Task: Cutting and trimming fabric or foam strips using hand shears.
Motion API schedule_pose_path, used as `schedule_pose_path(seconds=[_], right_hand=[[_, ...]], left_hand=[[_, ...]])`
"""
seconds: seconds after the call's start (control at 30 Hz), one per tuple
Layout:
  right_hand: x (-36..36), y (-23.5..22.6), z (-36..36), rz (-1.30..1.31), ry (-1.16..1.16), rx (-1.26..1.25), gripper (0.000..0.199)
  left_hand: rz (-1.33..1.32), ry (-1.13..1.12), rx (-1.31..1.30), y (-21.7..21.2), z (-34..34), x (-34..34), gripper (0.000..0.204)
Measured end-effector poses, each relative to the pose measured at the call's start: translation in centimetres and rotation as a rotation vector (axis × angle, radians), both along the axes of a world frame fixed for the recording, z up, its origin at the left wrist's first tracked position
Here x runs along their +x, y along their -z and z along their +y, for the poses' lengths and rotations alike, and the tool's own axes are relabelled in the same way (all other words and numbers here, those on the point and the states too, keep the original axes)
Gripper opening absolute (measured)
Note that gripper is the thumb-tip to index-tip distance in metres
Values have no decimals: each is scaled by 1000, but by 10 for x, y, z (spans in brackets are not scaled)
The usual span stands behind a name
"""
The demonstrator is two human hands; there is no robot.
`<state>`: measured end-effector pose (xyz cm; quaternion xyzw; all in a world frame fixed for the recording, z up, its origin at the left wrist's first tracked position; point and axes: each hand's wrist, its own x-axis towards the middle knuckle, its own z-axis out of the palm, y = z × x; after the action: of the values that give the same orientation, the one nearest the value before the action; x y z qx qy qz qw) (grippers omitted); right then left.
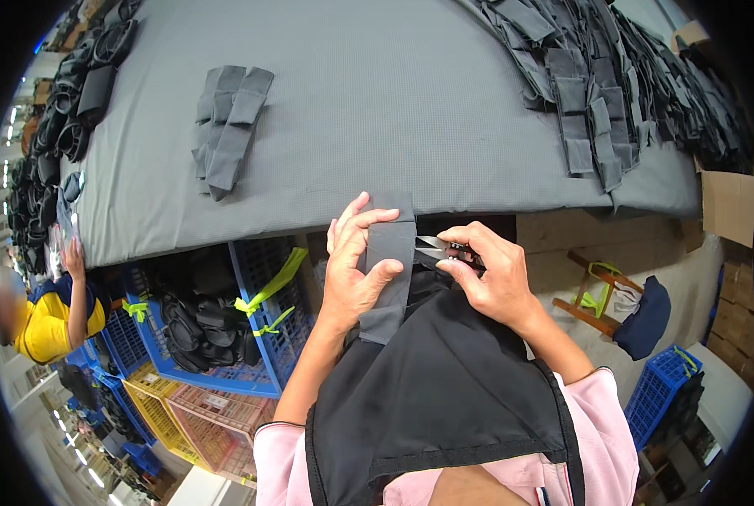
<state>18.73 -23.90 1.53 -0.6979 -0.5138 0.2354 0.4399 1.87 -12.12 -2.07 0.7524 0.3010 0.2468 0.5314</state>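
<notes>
Close in front of my body, at the near edge of the table, my left hand (347, 282) grips a flat grey fabric strip (391, 244) between thumb and fingers, which hangs down over my black apron (444, 379). In my right hand (499, 278) is a small pair of thread snips (432, 247), closed in the fingers. Its blades point left at the strip's right edge; whether they touch the fabric I cannot tell. Farther up on the grey-covered table (352, 110) lies a small stack of similar grey strips (229, 126).
Larger heaps of grey strips (592, 101) cover the table's right side. Rolled black pieces (73, 101) line its left edge. Below stand blue crates (267, 337) with black goods. A person in yellow (52, 316) is at the left. A wooden stool (584, 308) stands right.
</notes>
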Motion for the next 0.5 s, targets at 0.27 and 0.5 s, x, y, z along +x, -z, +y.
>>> schedule_pose_path(seconds=[0.27, 0.5], right_hand=[[0, 6, 1, -44, -10, 55, 21], [-5, 4, -4, 80, 76, 51, 17]], left_hand=[[29, 80, 11, 0, -2, -5, 64], [17, 85, -90, -8, -1, -4, 67]])
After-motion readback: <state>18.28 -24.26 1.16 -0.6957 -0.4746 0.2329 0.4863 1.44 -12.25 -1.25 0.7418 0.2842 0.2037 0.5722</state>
